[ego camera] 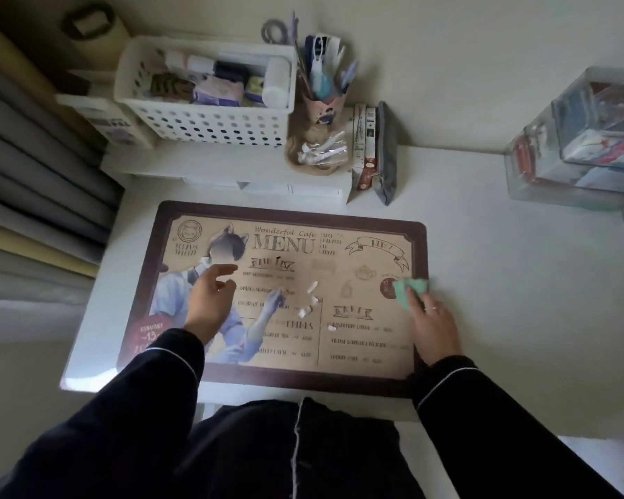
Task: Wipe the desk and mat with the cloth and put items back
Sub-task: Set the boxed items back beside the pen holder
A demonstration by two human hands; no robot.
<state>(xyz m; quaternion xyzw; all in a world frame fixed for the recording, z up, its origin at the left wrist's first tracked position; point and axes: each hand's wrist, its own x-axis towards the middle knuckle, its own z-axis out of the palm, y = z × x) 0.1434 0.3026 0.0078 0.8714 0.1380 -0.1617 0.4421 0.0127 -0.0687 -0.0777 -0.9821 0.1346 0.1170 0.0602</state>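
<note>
White desk (483,282) against pale wall, seen from above, front half mostly taken up by printed café-menu mat (303,376) lying flat and square to the front edge. Parked along back and right edges, likely to keep the wiping area free: clear plastic boxes (573,156) stacked at far right, white perforated basket (209,124) full of small supplies at back left on a low riser, pen cup (321,95) just beside the basket, upright packets (366,145) leaning near it, small dish (316,156) of wrapped bits in front of the cup. Judged mid-wipe on the mat; nothing on the mat to put back, only debris. Left hand (208,300) hovering over the mat's left half, fingers loosely curled, holding nothing, probably ready to steady the mat or pick up debris. Right hand (434,329) low at the mat's right edge, fingers fairly straight, pressing down on the cloth (407,291). Green cloth bunched under and past the fingertips, sitting on the mat near its right border, so placed for a sweep leftward across the print. White paper scraps (312,287) scattered mid-mat between the two hands, apart from the cloth, probably the next target. Risk: scraps flicked off onto the desk instead of gathered. Ring (434,308) visible on one right finger.
</note>
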